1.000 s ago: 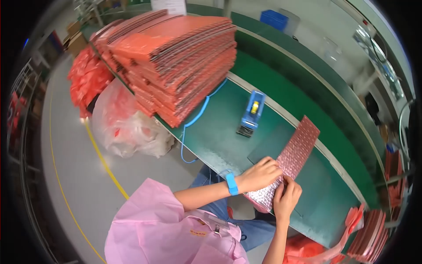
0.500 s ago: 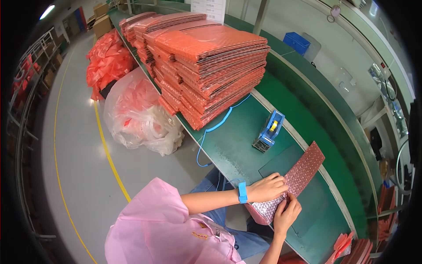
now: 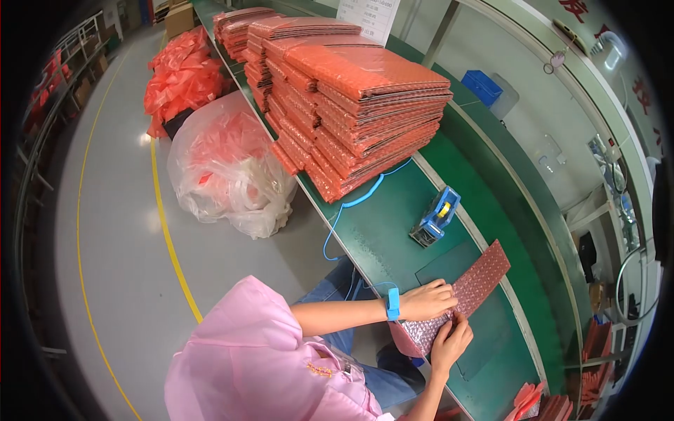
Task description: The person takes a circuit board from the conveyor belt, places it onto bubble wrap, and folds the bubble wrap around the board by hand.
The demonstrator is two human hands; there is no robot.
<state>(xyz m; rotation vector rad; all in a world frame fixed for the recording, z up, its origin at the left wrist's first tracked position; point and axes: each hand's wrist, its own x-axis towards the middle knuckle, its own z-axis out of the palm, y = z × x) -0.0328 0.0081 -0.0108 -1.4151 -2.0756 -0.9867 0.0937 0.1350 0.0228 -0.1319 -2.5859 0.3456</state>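
A strip-shaped pinkish bubble-wrap bag (image 3: pixel 481 277) lies slanted across the green bench, its near end hanging toward my lap. My left hand (image 3: pixel 427 300), with a blue wrist strap (image 3: pixel 393 304) on the wrist, presses on the bag with fingers bent around its edge. Just below it, my right hand (image 3: pixel 451 342) pinches the same bag near its middle. The fingertips of both hands nearly meet there. Whatever is inside the bag is hidden. A blue tape dispenser (image 3: pixel 435 216) with a yellow roll stands beyond my left hand.
Tall stacks of red bubble-wrap packages (image 3: pixel 351 98) fill the bench's far left. A coiled blue cord (image 3: pixel 361 198) runs across the bench (image 3: pixel 379 238). Bags of plastic film (image 3: pixel 228 168) sit on the floor. More red pieces (image 3: pixel 526 400) lie at the lower right.
The whole view has shifted slightly. Both hands stay on the bubble-wrap bag, with fingers in nearly the same place; the bag's far end appears a little lower.
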